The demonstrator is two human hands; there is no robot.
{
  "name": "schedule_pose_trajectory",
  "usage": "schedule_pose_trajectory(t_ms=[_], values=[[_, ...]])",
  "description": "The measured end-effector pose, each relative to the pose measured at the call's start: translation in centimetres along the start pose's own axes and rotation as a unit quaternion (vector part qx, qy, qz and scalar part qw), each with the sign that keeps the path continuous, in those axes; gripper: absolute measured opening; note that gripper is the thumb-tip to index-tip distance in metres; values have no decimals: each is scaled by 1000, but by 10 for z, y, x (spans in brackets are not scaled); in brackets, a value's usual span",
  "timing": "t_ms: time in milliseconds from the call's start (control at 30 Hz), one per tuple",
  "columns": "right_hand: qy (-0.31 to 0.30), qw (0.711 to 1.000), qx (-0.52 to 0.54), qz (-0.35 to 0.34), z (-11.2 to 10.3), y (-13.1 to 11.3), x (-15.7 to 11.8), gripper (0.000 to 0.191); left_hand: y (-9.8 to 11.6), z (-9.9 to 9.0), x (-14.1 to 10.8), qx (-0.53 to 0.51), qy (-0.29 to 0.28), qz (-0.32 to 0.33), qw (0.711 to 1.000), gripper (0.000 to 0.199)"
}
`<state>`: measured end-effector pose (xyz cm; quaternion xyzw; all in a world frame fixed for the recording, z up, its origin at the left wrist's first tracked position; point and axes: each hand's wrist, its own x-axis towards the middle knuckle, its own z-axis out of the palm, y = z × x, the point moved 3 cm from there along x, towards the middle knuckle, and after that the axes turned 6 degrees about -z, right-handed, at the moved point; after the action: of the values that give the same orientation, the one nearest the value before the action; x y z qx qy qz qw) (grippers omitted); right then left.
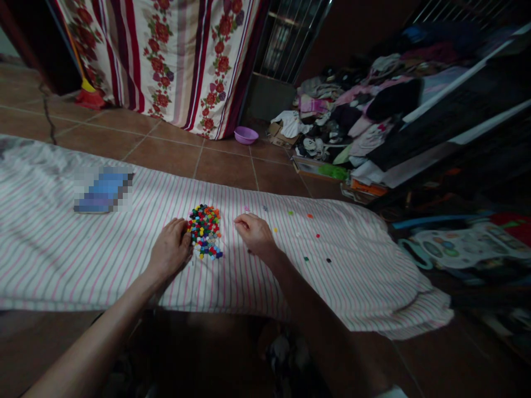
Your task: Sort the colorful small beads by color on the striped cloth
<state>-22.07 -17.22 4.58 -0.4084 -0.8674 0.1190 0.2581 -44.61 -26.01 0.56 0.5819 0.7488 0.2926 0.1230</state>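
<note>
A heap of small coloured cubes (205, 229) lies on a striped cloth (124, 260) between my two hands. My left hand (169, 247) rests on the cloth at the heap's left edge, fingers loosely bent and thumb apart, touching the nearest cubes. Right of the heap, my right hand (254, 231) is closed in a pinch; whatever its fingertips hold is too small or hidden to see. Single cubes lie spread out beyond it, among them an orange cube (310, 216), a red cube (318, 236), a dark green cube (306, 258) and a black cube (328, 260).
A blurred blue flat object (104, 190) lies on the cloth to the left. Behind are a floral curtain (178, 61), a red broom (90, 98) and a purple basin (246, 135) on the tiled floor. Piled clothes (357, 105) and dark furniture fill the right side.
</note>
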Motion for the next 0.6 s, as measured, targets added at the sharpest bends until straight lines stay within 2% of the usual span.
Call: schedule_pose_trajectory(t_ms=[233,433,600], values=[[-47,997,20,-60,22,-28,-10,14,1,-3,0,-12,-6,6,1000,35],[-54,997,-10,-50,42,-27,-9,19,0,-4,-1,-24,-7,-4,1000,37],[-50,997,13,-49,52,-24,-7,29,1,-5,-2,-35,-14,-6,999,36]])
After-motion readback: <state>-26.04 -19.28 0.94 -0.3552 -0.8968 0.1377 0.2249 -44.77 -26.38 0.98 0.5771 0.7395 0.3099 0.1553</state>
